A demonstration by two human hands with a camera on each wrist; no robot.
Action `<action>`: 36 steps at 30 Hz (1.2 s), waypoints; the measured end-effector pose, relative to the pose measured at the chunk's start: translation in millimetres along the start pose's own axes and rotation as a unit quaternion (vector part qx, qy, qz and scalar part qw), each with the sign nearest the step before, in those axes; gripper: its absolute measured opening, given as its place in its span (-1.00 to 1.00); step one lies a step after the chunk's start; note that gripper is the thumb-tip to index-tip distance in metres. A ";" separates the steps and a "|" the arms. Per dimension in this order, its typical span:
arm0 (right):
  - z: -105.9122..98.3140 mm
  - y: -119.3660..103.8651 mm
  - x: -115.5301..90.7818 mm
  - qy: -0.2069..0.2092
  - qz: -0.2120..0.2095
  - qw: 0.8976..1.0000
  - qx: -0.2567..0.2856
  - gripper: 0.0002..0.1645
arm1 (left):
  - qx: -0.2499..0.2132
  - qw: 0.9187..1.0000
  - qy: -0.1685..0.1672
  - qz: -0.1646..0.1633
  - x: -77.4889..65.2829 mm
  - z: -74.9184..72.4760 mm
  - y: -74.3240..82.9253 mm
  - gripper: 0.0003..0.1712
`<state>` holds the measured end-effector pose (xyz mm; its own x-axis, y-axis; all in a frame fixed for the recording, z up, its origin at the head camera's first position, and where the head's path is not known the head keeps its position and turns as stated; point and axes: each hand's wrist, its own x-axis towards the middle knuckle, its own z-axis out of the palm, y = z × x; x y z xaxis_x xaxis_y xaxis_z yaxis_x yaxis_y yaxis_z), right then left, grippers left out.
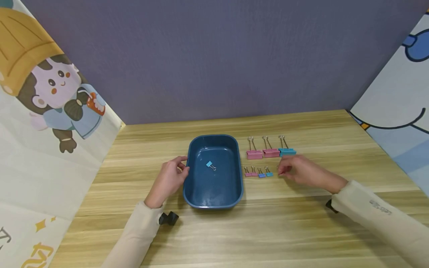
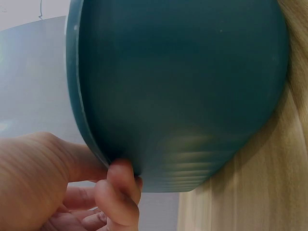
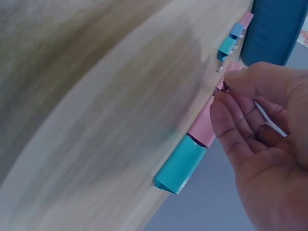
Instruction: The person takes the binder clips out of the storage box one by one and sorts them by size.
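Note:
A dark blue plastic tub stands on the table with one small light-blue binder clip lying inside. My left hand grips its left rim, thumb and fingers on either side of the wall. To the right of the tub, my right hand pinches a small pink binder clip, mostly hidden by the fingertips. That hand is at the right end of a row of small clips: pink, a blue one and a teal one.
Behind the small row lie three large binder clips, two pink and one teal, handles pointing away. The wooden table meets a grey-purple panel at the back. Printed cartoon panels flank both sides.

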<state>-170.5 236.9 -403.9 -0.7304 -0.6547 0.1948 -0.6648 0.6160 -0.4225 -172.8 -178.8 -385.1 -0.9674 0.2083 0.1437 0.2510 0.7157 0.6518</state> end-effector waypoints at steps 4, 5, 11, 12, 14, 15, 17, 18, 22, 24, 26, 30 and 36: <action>6.0 3.5 1.4 -0.005 0.003 1.000 0.014 -0.71 | 0.001 1.000 0.000 0.002 -0.3 -0.2 -0.5 -0.61; 7.0 4.0 1.8 -0.008 0.005 1.000 0.015 -0.70 | 0.002 1.000 0.000 0.002 -0.3 -0.2 -0.5 -0.61; 9.1 6.3 4.8 -0.028 0.038 0.999 0.011 -0.68 | 0.000 1.000 0.001 0.005 0.1 0.1 -0.5 -0.61; 9.1 6.7 5.2 -0.032 0.043 0.999 0.009 -0.68 | 0.000 1.000 0.001 0.006 0.1 0.2 -0.5 -0.61; 9.0 7.5 5.9 -0.039 0.051 0.998 0.008 -0.69 | 0.001 1.000 0.001 0.006 0.0 0.3 -0.1 -0.61; 8.8 7.3 6.2 -0.041 0.053 0.998 0.008 -0.70 | 0.001 1.000 0.001 0.006 0.0 0.4 0.0 -0.60; 7.4 6.2 6.7 -0.040 0.061 0.997 0.009 -0.72 | 0.003 1.000 0.000 0.006 -0.3 0.3 0.2 -0.60; 6.3 5.2 7.2 -0.037 0.063 0.997 0.010 -0.73 | 0.003 1.000 0.000 0.006 -0.4 0.2 0.1 -0.60; 0.1 -1.6 11.5 -0.021 0.062 0.998 0.015 -0.77 | 0.003 1.000 0.003 0.009 -0.6 0.2 0.0 -0.60; -3.0 -5.7 15.6 -0.014 0.049 0.999 0.013 -0.79 | 0.004 1.000 0.005 0.011 -0.8 0.1 0.0 -0.61; -5.5 -10.1 20.5 -0.007 0.040 0.999 0.010 -0.80 | 0.004 1.000 0.004 0.011 -0.7 0.3 0.2 -0.61; -9.9 -20.1 33.4 0.006 0.027 1.000 0.000 -0.84 | 0.002 1.000 0.003 0.009 -0.4 0.5 -0.1 -0.60; -16.7 -42.0 58.8 0.025 0.006 0.999 -0.019 -0.89 | -0.001 1.000 0.002 0.008 -0.2 0.3 0.2 -0.60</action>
<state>-188.2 179.8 -360.0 -0.7444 -0.6252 0.2344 -0.6610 0.6405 -0.3909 -172.5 -178.5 -385.2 -0.9636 0.2170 0.1565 0.2658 0.7111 0.6509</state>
